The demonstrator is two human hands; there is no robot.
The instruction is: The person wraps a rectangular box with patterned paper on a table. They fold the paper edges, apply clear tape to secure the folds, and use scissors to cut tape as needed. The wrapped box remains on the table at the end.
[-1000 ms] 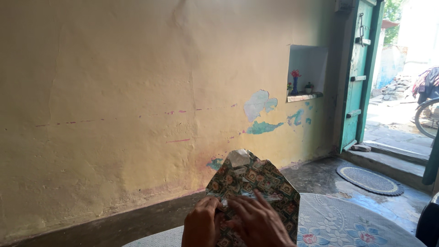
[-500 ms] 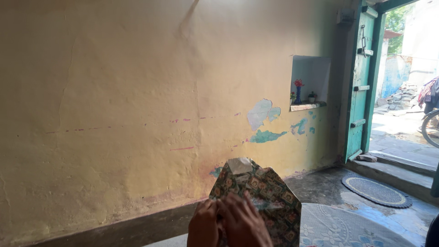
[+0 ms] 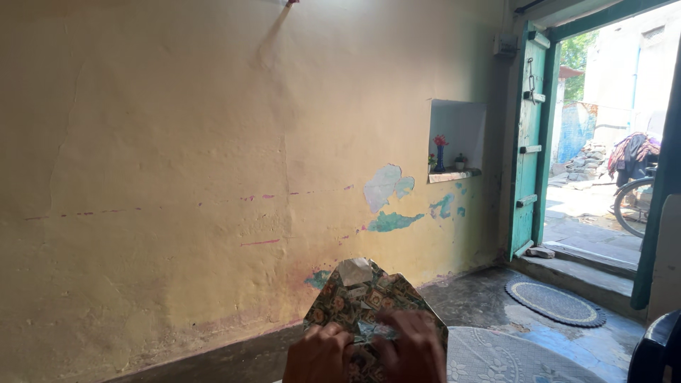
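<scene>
A folded sheet of patterned paper (image 3: 362,296), green and brown with small squares, stands up from the bottom edge of the head view, its pointed top carrying a white tab. My left hand (image 3: 317,354) grips its lower left part with fingers curled on the fold. My right hand (image 3: 413,349) presses on the lower right part of the same paper, fingers bent over it. Both hands are cut off by the frame's bottom edge. The paper is held above a white cloth with flower embroidery (image 3: 496,358).
A yellow plaster wall (image 3: 177,177) fills the view ahead, with a niche (image 3: 454,138) holding small vases. A green door (image 3: 528,142) stands open at right onto a sunlit yard. A round mat (image 3: 555,301) lies on the dark floor. A dark object (image 3: 656,347) sits at lower right.
The view has tilted up and swung right, so paper and hands sit lower in frame. My right fingers have curled down onto the paper; both hands still hold it.
</scene>
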